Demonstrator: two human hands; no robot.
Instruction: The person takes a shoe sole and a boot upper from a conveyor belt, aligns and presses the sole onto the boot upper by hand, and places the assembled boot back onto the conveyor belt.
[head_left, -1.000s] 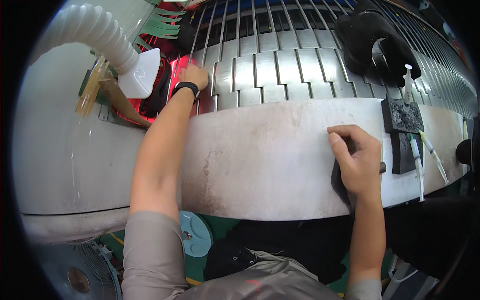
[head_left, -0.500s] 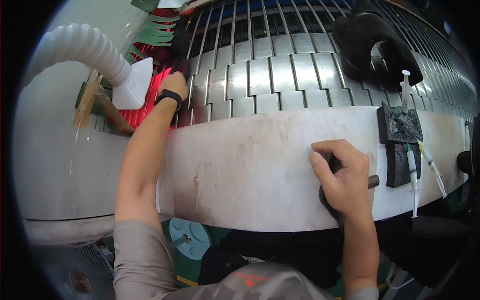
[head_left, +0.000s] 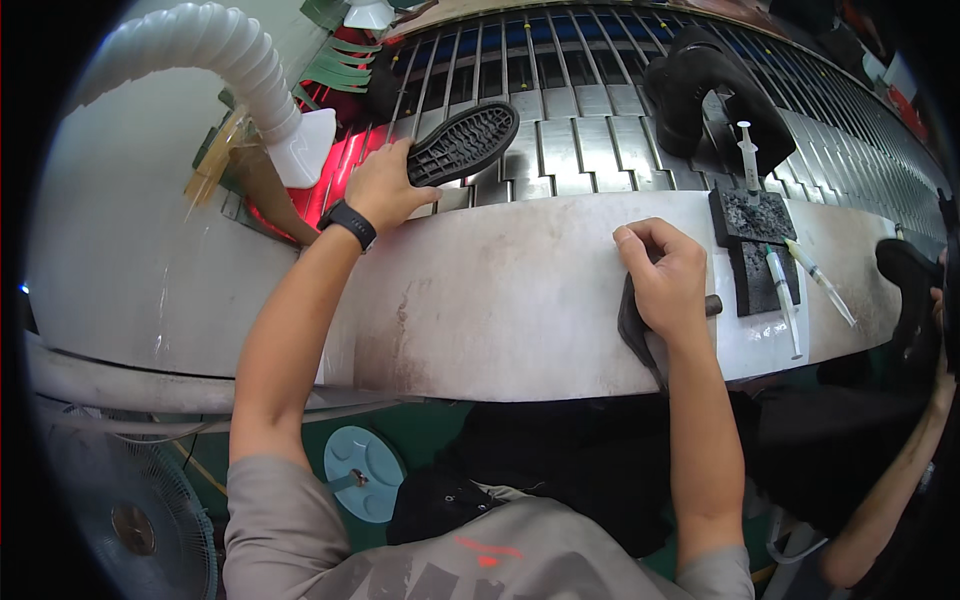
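Shoe sole (head_left: 462, 143): shifted rightward, now beyond the worktop (head_left: 500, 300).
Left hand (head_left: 384, 190): gripping the sole's near end.
Right hand (head_left: 668, 272): curled above worktop; hold on dark tool (head_left: 632, 322) unclear.
Sole handling: best gripped firmly, level.

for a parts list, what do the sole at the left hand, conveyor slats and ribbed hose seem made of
Sole: probably rubber or moulded plastic, matte black, with a ridged grid.
Conveyor slats: likely metal, smooth and silvery, showing bright reflections.
Ribbed hose: likely plastic, white and slightly glossy, with soft highlights along its ridges.
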